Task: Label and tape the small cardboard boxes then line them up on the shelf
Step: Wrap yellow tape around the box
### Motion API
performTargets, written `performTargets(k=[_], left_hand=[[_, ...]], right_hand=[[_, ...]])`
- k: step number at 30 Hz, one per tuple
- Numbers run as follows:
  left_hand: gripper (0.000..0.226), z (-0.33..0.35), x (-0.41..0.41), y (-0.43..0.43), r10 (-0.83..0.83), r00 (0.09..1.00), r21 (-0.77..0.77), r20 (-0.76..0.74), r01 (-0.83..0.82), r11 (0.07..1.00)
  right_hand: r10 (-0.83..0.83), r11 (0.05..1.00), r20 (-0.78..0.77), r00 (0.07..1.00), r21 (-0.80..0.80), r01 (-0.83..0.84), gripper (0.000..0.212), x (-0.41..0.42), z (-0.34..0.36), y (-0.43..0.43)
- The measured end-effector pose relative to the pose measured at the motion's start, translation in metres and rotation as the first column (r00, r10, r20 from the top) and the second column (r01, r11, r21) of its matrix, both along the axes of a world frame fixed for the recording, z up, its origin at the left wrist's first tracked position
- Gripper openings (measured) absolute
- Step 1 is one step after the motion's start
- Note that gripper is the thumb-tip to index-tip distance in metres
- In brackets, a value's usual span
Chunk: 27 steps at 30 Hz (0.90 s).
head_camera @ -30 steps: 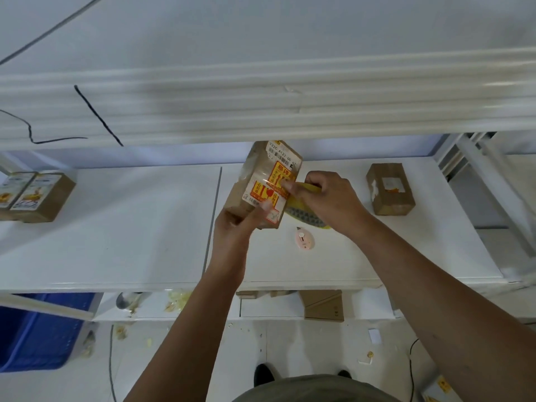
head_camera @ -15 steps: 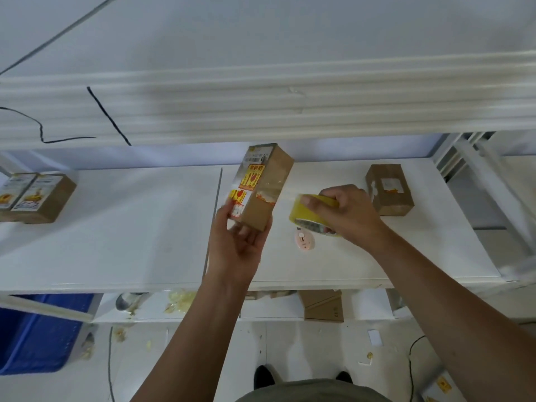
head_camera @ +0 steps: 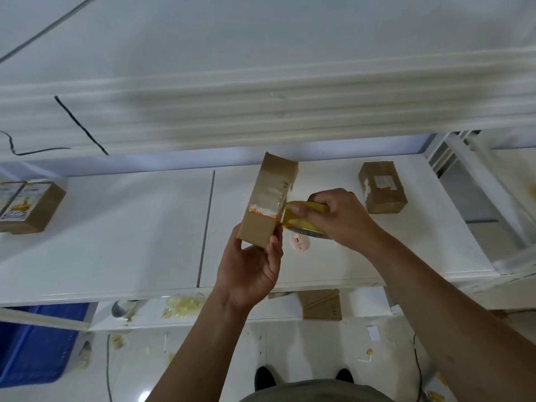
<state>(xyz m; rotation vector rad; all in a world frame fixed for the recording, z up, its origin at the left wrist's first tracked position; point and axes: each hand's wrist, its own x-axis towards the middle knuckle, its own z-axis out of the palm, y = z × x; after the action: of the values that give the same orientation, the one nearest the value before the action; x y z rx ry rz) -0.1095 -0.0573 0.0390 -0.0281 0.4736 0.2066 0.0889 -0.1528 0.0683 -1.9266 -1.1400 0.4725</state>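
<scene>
My left hand [head_camera: 249, 265] grips the lower end of a small cardboard box [head_camera: 268, 201], held tilted above the white shelf [head_camera: 116, 227]. Clear tape and a strip of label edge show on the box's upturned face. My right hand [head_camera: 339, 219] holds a yellow tape roll [head_camera: 301, 219] against the box's right edge. A second small box [head_camera: 383, 191] with a label lies on the shelf to the right. Two labelled boxes [head_camera: 26, 207] sit side by side at the far left of the shelf.
A small pink round object [head_camera: 298, 242] lies on the shelf under the tape roll. An upper shelf [head_camera: 261, 111] overhangs closely. Below are a lower ledge with flat cardboard [head_camera: 320, 304] and tape scraps, and a blue bin [head_camera: 34, 343] at lower left.
My left hand has turned the box so its labelled face points away and a taped face is up. My right hand has brought the tape roll back against the box's right edge.
</scene>
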Motion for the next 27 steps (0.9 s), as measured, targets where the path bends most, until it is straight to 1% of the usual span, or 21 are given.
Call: performTargets(k=[3, 4, 5, 6, 8, 9, 10, 11, 13, 14, 15, 16, 17, 18, 19, 21, 22, 23, 24, 25, 27], left_hand=[[0.05, -0.006, 0.002, 0.007, 0.005, 0.974, 0.282, -0.228, 0.061, 0.957], [0.043, -0.008, 0.004, 0.009, 0.074, 0.949, 0.388, -0.307, 0.054, 0.92], [0.033, -0.01, 0.006, 0.011, 0.178, 0.92, 0.518, -0.349, 0.031, 0.855], [0.03, -0.011, 0.007, 0.014, 0.281, 0.892, 0.666, -0.354, 0.029, 0.745], [0.044, -0.009, 0.008, 0.02, 0.404, 0.856, 0.882, -0.322, 0.116, 0.456], [0.043, -0.005, 0.009, 0.022, 0.419, 0.85, 0.921, -0.319, 0.173, 0.35], [0.039, -0.003, 0.008, 0.023, 0.407, 0.85, 0.93, -0.334, 0.227, 0.289], [0.05, -0.001, 0.007, 0.024, 0.381, 0.848, 0.927, -0.367, 0.298, 0.229], [0.088, -0.001, 0.005, 0.024, 0.328, 0.85, 0.909, -0.412, 0.406, 0.089], [0.095, 0.0, 0.005, 0.023, 0.331, 0.84, 0.89, -0.43, 0.455, 0.003], [0.095, -0.002, 0.007, 0.023, 0.336, 0.832, 0.869, -0.441, 0.49, -0.074], [0.092, -0.004, 0.008, 0.024, 0.347, 0.822, 0.853, -0.452, 0.512, -0.1], [0.091, -0.004, 0.008, 0.025, 0.354, 0.811, 0.848, -0.467, 0.523, -0.08], [0.088, -0.003, 0.007, 0.028, 0.358, 0.801, 0.856, -0.48, 0.518, -0.01], [0.086, -0.006, 0.005, 0.032, 0.352, 0.802, 0.871, -0.483, 0.483, 0.096], [0.076, -0.009, -0.001, 0.039, 0.301, 0.819, 0.864, -0.488, 0.405, 0.298], [0.07, -0.011, -0.003, 0.041, 0.275, 0.832, 0.853, -0.482, 0.372, 0.367], [0.066, -0.012, -0.005, 0.042, 0.253, 0.846, 0.841, -0.47, 0.343, 0.418], [0.065, -0.011, -0.005, 0.044, 0.233, 0.854, 0.826, -0.466, 0.324, 0.462], [0.065, -0.01, -0.006, 0.044, 0.206, 0.863, 0.808, -0.461, 0.313, 0.499], [0.058, -0.007, -0.008, 0.047, 0.145, 0.885, 0.774, -0.442, 0.295, 0.56]], right_hand=[[-0.039, 0.999, 0.007, 0.999, -0.005, 0.039, 0.068, 0.002, -0.004, 0.0], [-0.046, 0.999, 0.021, 0.999, -0.012, 0.046, 0.068, 0.004, -0.005, 0.0], [-0.039, 0.999, 0.032, 0.999, -0.021, 0.04, 0.069, 0.006, -0.007, 0.001], [-0.023, 0.999, 0.039, 0.999, -0.036, 0.024, 0.07, 0.007, -0.008, 0.001], [0.01, 0.996, 0.061, 0.998, -0.085, -0.005, 0.071, 0.007, -0.011, 0.002], [0.014, 0.994, 0.08, 0.997, -0.111, -0.005, 0.073, 0.007, -0.011, 0.003], [0.011, 0.991, 0.094, 0.996, -0.136, 0.002, 0.076, 0.006, -0.011, 0.004], [0.003, 0.988, 0.1, 0.995, -0.154, 0.013, 0.077, 0.006, -0.011, 0.005], [0.002, 0.984, 0.11, 0.994, -0.18, 0.018, 0.079, 0.007, -0.01, 0.006], [0.01, 0.982, 0.127, 0.992, -0.189, 0.015, 0.08, 0.006, -0.009, 0.007], [0.019, 0.98, 0.151, 0.988, -0.198, 0.012, 0.081, 0.005, -0.009, 0.008], [0.026, 0.979, 0.172, 0.985, -0.205, 0.01, 0.081, 0.005, -0.008, 0.01], [0.035, 0.979, 0.177, 0.984, -0.204, 0.002, 0.08, 0.006, -0.006, 0.011], [0.05, 0.981, 0.149, 0.988, -0.193, -0.021, 0.08, 0.008, -0.005, 0.011], [0.077, 0.984, 0.074, 0.994, -0.163, -0.064, 0.08, 0.012, -0.003, 0.01], [0.159, 0.985, -0.181, 0.971, -0.038, -0.168, 0.08, 0.019, 0.001, 0.002], [0.191, 0.981, -0.316, 0.929, 0.036, -0.189, 0.077, 0.02, 0.002, -0.002], [0.222, 0.975, -0.417, 0.881, 0.101, -0.198, 0.074, 0.019, 0.001, -0.005], [0.259, 0.965, -0.468, 0.845, 0.157, -0.209, 0.072, 0.019, -0.001, -0.006], [0.292, 0.954, -0.492, 0.82, 0.209, -0.215, 0.073, 0.018, -0.004, -0.005], [0.274, 0.951, -0.505, 0.818, 0.271, -0.151, 0.07, 0.021, -0.002, -0.005]])
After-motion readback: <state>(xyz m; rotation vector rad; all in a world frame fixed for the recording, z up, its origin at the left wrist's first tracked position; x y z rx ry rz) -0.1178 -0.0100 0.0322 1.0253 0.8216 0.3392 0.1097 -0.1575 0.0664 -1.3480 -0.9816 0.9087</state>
